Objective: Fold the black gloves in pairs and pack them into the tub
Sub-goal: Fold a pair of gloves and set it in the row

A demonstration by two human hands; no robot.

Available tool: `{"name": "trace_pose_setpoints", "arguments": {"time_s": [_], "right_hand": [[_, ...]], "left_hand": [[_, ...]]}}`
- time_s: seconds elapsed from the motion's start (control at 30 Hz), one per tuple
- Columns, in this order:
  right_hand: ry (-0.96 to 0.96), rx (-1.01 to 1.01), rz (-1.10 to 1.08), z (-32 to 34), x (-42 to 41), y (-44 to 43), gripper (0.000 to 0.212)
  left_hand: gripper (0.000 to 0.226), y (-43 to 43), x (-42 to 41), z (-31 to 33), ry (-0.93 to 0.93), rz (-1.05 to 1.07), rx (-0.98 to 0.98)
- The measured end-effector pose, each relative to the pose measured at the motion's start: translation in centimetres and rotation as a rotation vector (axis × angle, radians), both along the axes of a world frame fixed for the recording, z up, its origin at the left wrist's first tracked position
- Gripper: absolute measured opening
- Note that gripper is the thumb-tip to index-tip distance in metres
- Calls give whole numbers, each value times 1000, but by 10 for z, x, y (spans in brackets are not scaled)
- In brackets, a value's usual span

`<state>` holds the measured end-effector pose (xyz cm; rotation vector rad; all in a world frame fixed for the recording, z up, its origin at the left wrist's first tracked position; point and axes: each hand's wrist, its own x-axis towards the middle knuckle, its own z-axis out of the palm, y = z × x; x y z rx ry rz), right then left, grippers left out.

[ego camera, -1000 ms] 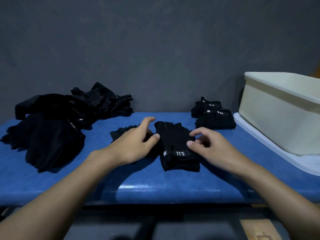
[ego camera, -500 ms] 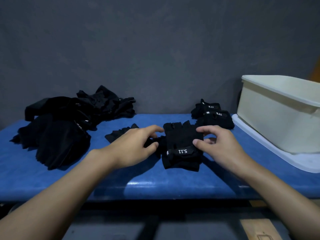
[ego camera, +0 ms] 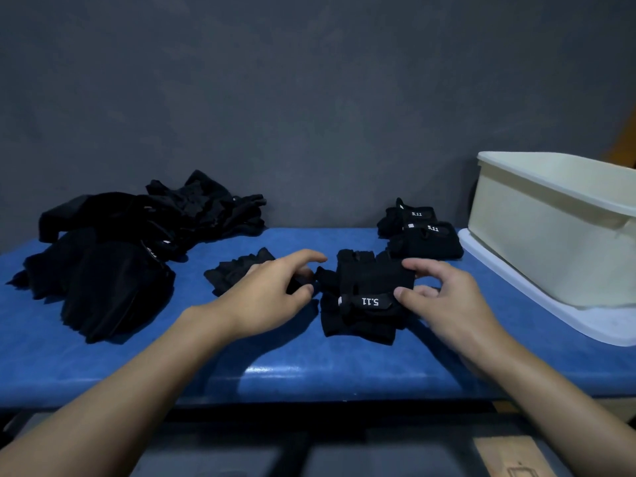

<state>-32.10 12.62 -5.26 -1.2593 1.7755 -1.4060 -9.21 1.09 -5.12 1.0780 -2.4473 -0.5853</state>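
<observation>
Pinching glove [ego camera: 364,287], right hand [ego camera: 447,304] curled

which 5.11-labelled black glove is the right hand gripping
The black fingerless fabric glove mid-table whose 5.11 label reads upside down; the right hand pinches its edge. The two folded pairs by the cream plastic tub lie untouched.

plain workroom, blue bench [ego camera: 344,366], grey wall [ego camera: 309,98]
</observation>
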Motion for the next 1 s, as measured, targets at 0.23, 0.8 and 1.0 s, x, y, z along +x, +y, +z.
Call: {"name": "trace_pose_setpoints", "arguments": {"time_s": [0.23,0.8,1.0], "right_hand": [[92,74,-83,1,-6,2,18],[530,-116,182,-3,-2,12,25],[679,-2,173,-8,-12,17,44]], "left_hand": [[42,0,-7,2,-6,-10,-2],[41,28,-23,11,69,-150,-262],[39,39,-37,4,5,-152,-326]]}}
